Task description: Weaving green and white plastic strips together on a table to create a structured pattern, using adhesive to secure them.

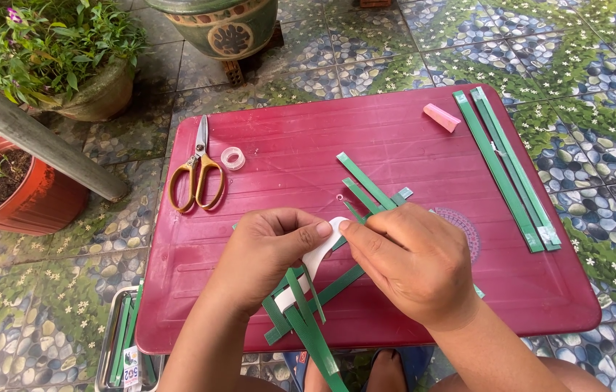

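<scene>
We pinched a white strip [320, 250] between our left hand [268, 250] and right hand [410, 261], fingertips clamped on its end, above crossed green strips [308, 319] on the maroon table [286, 156]. Farther off lay scissors [197, 174], a tape roll [232, 157] and spare green strips [508, 170].

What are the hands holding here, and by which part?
Both hands, left and right, pinch the upper end of a white strip between thumb and forefinger, above the woven green strips.
</scene>
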